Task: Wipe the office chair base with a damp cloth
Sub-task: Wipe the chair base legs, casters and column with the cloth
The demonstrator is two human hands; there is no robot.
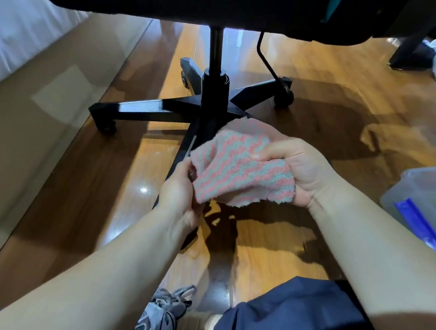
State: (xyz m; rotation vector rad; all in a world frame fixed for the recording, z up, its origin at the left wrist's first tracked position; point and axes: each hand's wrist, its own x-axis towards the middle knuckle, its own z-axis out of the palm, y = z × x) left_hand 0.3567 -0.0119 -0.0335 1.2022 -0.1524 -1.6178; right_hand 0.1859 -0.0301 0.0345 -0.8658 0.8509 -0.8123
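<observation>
A black star-shaped office chair base (149,108) with castors stands on the wooden floor under the dark seat. Its black centre column (214,88) rises to the seat. A pink and grey striped cloth (237,166) is held between both hands just in front of the column, above the base's near leg. My left hand (178,190) pinches the cloth's left edge. My right hand (293,167) grips its right side, thumb on top. The near leg runs down behind my left hand and is partly hidden.
A clear plastic container (421,200) with a blue strip sits on the floor at the right. A long cardboard box (45,98) lies along the left. A dark furniture leg (410,54) and white bags are at the far right. My shoe (162,312) and knee are below.
</observation>
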